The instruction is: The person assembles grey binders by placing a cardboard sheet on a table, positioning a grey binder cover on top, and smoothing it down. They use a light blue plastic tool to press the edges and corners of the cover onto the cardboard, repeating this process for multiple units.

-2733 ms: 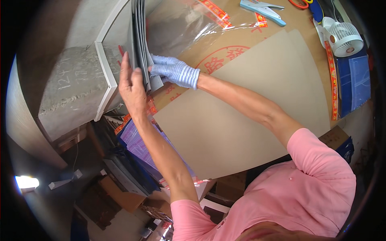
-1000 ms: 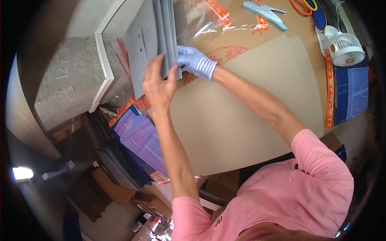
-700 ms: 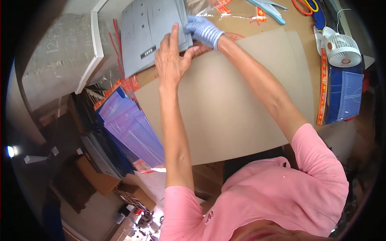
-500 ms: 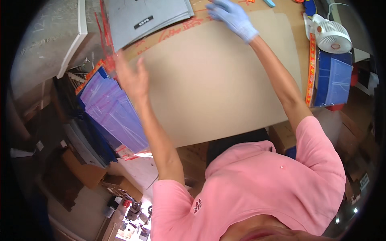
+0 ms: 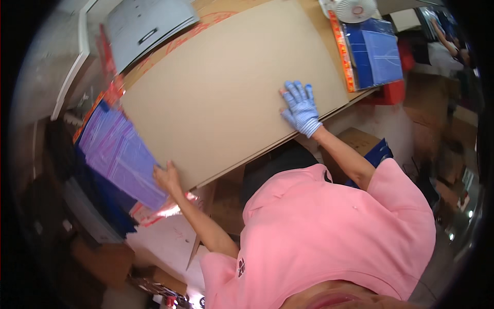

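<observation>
- Right hand (image 5: 301, 109): wore a blue-and-white striped glove that left some fingertips bare. The fingers were released and spread over the large beige board (image 5: 226, 98), near its front edge; the palm side was hidden.
- Left hand (image 5: 168, 178): was bare, at the board's left front corner, with the thumb raised. Part of the fingers was hidden, so it could not be told whether they grasped the edge.
- Beige board: lay flat on the table (image 5: 319, 23) between the hands and concealed most of the surface below. A second edge showed beneath its front edge.
- Purple sheets (image 5: 118, 149): lay fanned just beside the left hand; blue material was partly visible underneath.
- Grey panels (image 5: 154, 28): were stacked beyond the board at the far left and cut off by the upper picture border. A dark label on the top panel was blurred.
- Blue sheets (image 5: 381, 56) in clear plastic: lay to the right of the board, beside a red-and-orange strip (image 5: 342, 51).
- White fan (image 5: 355, 10): stood behind the blue sheets, its top cropped.
- Another person's arm (image 5: 446, 41): appeared at the upper right rim, indistinct.
- Lower left background: was dark and smeared, its items hard to identify.
</observation>
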The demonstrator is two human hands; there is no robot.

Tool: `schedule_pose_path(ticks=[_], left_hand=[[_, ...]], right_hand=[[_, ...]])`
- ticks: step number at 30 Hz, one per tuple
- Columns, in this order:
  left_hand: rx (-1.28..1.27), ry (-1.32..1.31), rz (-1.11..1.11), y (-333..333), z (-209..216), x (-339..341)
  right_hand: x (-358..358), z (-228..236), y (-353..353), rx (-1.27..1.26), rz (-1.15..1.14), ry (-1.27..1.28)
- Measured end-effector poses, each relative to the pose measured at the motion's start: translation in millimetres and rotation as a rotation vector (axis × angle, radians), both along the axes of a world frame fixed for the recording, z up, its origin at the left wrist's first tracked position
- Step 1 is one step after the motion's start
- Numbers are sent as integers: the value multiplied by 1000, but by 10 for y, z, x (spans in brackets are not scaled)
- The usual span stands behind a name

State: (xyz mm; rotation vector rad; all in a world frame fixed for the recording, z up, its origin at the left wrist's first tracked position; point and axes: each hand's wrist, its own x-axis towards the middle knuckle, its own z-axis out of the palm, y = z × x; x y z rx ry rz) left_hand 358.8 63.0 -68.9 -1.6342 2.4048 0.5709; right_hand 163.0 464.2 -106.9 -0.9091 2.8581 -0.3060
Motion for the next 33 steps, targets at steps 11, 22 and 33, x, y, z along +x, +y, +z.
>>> schedule_pose_path(ticks=[11, 22, 33], left_hand=[[-79, 103, -6, -58, 24, 149], [-218, 186, -92, 37, 95, 136], [-164, 336, 23, -95, 548, 60]], right_hand=[[83, -8, -80, -67, -7, 164], [98, -61, -44, -69, -8, 126], [-42, 37, -587, -119, 116, -20]])
